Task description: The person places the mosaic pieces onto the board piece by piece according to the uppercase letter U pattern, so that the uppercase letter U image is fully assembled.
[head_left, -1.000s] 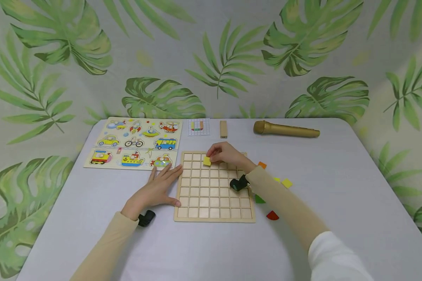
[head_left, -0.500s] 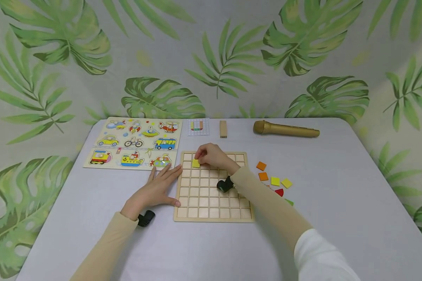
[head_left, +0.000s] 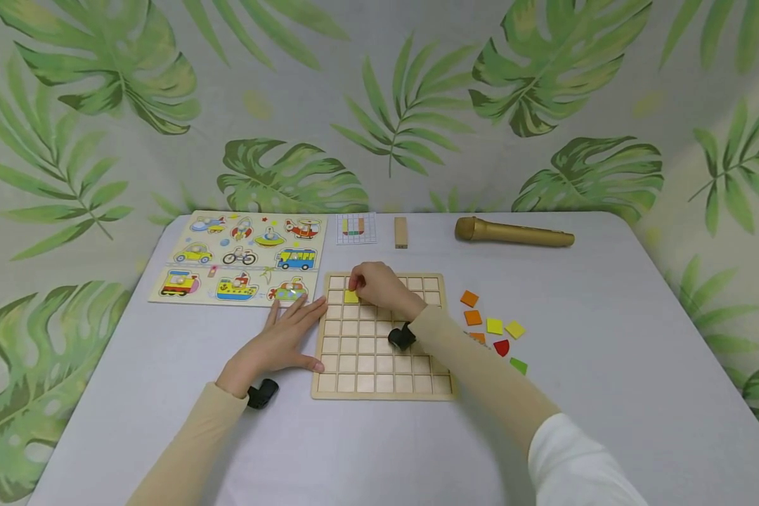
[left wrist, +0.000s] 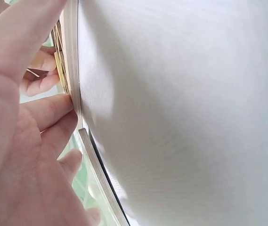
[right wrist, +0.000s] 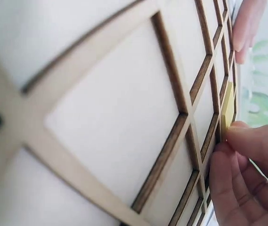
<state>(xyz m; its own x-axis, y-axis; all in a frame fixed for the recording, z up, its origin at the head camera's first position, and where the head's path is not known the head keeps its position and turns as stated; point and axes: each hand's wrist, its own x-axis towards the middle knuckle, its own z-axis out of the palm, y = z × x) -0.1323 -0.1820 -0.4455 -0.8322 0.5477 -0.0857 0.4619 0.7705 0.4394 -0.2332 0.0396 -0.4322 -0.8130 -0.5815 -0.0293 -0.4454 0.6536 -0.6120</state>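
Head view: Near the middle of the frame, a person's right hand (head_left: 382, 287) pinches a yellow tile (head_left: 351, 296) between thumb and finger over the upper left of a wooden grid board (head_left: 384, 395), at the cell second from the left and second from the top. The left hand (head_left: 282, 346), fingers spread, touches the board's left edge with its thumb and a fingertip; keeping it braced there should stop the grid sliding under any push. Loose pieces, among them an orange tile (head_left: 473, 318) and a red wedge (head_left: 502, 348), lie right of center. A printed card (head_left: 356, 229) sits at upper center, a coloured U shape on its squares.

Left wrist view: At upper left, the yellow tile shows nearly edge-on beside the pinching fingers. Left fingertips meet the board's side; whether they press hard cannot be told.

Right wrist view: At right, fingers grip the tile's near end among the raised ridges. Full seating cannot be confirmed from this angle. The step seems to call for squaring the tile's corners to the ridges, then a light, flat press before release; a tilted tile could catch on a ridge.
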